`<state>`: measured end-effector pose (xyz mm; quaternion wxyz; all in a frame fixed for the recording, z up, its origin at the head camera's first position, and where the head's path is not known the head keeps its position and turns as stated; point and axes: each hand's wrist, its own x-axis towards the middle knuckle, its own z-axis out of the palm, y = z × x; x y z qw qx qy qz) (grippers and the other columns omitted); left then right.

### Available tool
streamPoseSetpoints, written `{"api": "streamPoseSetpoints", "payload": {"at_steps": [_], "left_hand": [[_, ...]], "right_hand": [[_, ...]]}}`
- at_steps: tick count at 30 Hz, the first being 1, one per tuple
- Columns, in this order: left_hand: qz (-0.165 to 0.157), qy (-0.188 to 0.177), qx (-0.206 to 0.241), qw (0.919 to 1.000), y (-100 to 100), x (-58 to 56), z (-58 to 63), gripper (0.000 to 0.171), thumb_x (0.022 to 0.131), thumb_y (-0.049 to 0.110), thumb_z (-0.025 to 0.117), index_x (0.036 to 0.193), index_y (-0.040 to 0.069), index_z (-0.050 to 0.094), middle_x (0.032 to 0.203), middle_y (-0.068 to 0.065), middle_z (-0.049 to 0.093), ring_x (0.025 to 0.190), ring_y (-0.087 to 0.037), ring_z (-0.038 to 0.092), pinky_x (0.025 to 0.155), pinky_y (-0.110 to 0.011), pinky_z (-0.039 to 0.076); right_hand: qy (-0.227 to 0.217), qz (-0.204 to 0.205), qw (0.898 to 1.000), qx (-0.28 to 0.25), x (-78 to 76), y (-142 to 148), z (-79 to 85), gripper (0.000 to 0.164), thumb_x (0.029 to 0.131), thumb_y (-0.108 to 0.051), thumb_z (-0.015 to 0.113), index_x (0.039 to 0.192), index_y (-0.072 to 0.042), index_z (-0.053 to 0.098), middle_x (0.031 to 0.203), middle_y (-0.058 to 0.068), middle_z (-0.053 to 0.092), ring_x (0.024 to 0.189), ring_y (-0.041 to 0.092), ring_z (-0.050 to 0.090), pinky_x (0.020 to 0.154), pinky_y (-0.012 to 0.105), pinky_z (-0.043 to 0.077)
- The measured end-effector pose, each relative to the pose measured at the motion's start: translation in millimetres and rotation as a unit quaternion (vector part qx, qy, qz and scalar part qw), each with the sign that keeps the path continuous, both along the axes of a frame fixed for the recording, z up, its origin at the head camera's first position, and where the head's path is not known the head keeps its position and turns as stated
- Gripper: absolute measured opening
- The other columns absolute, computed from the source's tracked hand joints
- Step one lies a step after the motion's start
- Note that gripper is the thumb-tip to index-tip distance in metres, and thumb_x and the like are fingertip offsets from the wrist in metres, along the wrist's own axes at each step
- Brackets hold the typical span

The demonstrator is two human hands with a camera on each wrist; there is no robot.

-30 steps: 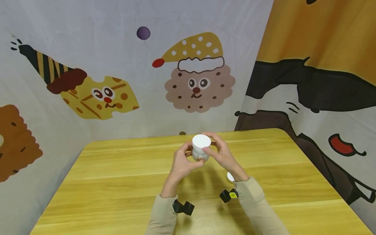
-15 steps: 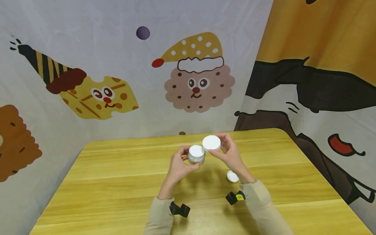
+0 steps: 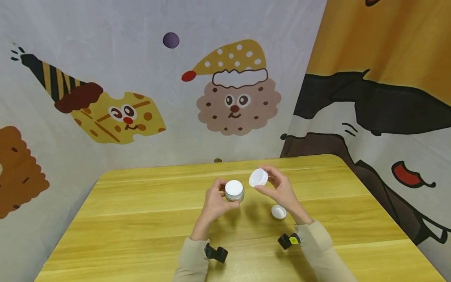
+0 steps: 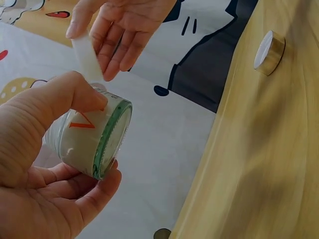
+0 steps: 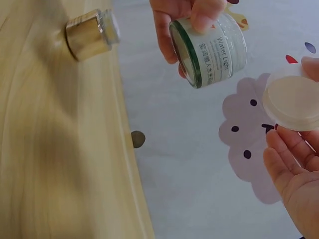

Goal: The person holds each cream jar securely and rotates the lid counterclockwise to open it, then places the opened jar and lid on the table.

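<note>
My left hand (image 3: 213, 201) grips a round cream jar (image 3: 234, 190) above the table. Printed "Water Light", the jar has a green band round its base and a white top face, tilted toward the head camera. To its right, my right hand (image 3: 283, 194) pinches a white screw lid (image 3: 258, 178) between thumb and fingers. Lid and jar are apart, and the lid's shallow underside shows in the right wrist view. Below the right hand, a gold-sided cap (image 4: 269, 52) with a white inside lies on the table. A small gold jar (image 5: 92, 35) appears only in the right wrist view.
The wooden table (image 3: 141, 223) has its far edge against a cloth backdrop (image 3: 183, 133) with cartoon prints. A black wrist camera (image 3: 216, 253) sits on the left cuff and another wrist camera (image 3: 289, 240) on the right cuff.
A second ago both hands were on the jar with the lid over it. The right hand has lifted the lid off to the right and tilted it. The jar has come slightly lower.
</note>
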<state>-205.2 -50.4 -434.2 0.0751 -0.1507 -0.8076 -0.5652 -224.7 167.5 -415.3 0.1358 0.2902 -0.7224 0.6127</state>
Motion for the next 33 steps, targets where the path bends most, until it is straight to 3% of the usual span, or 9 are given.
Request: {"api": "streamPoseSetpoints", "payload": {"at_steps": [9, 16, 23, 28, 33], "left_hand": [[0.001, 0.006, -0.005, 1.0, 1, -1.1, -2.7, 0.053, 0.06, 0.003, 0.079, 0.104, -0.002, 0.051, 0.1, -0.015, 0.059, 0.094, -0.028, 0.056, 0.079, -0.041, 0.052], [0.002, -0.002, -0.007, 1.0, 2, -0.1, -1.9, 0.052, 0.06, 0.002, 0.079, 0.104, -0.002, 0.051, 0.101, -0.015, 0.059, 0.096, -0.028, 0.056, 0.08, -0.043, 0.051], [0.001, 0.003, -0.009, 1.0, 1, -0.3, -2.1, 0.052, 0.06, 0.003, 0.079, 0.104, -0.002, 0.051, 0.101, -0.015, 0.059, 0.095, -0.028, 0.056, 0.08, -0.043, 0.051], [-0.001, 0.006, -0.011, 0.9999, 1, -0.1, -2.0, 0.053, 0.06, 0.003, 0.079, 0.104, -0.001, 0.051, 0.101, -0.015, 0.059, 0.095, -0.028, 0.056, 0.079, -0.043, 0.051], [-0.002, 0.006, -0.01, 0.9999, 1, -0.1, -2.3, 0.052, 0.06, 0.003, 0.079, 0.104, -0.001, 0.051, 0.1, -0.015, 0.059, 0.094, -0.027, 0.056, 0.078, -0.043, 0.051]], "right_hand": [[0.02, -0.005, 0.999, 0.046, 0.9, 8, -4.8, 0.054, 0.072, 0.015, 0.07, 0.123, 0.012, 0.051, 0.117, 0.024, 0.052, 0.1, 0.01, 0.053, 0.091, 0.023, 0.046], [0.0, -0.025, 0.996, 0.083, 2.7, 14, -8.9, 0.054, 0.077, 0.008, 0.07, 0.128, 0.005, 0.052, 0.121, 0.021, 0.052, 0.102, 0.016, 0.054, 0.089, 0.025, 0.048], [-0.027, -0.041, 0.993, 0.105, 18.4, 7, 14.0, 0.054, 0.072, 0.012, 0.072, 0.121, 0.014, 0.048, 0.112, 0.023, 0.053, 0.095, 0.013, 0.055, 0.08, 0.036, 0.053], [-0.037, -0.036, 0.994, 0.096, 17.9, 9, 10.7, 0.053, 0.068, 0.012, 0.075, 0.113, 0.013, 0.048, 0.103, 0.021, 0.054, 0.092, 0.018, 0.056, 0.074, 0.045, 0.054], [-0.015, -0.048, 0.991, 0.124, 20.6, 7, 10.8, 0.052, 0.065, 0.011, 0.078, 0.111, 0.013, 0.052, 0.099, 0.021, 0.056, 0.088, 0.026, 0.057, 0.069, 0.039, 0.055]]}}
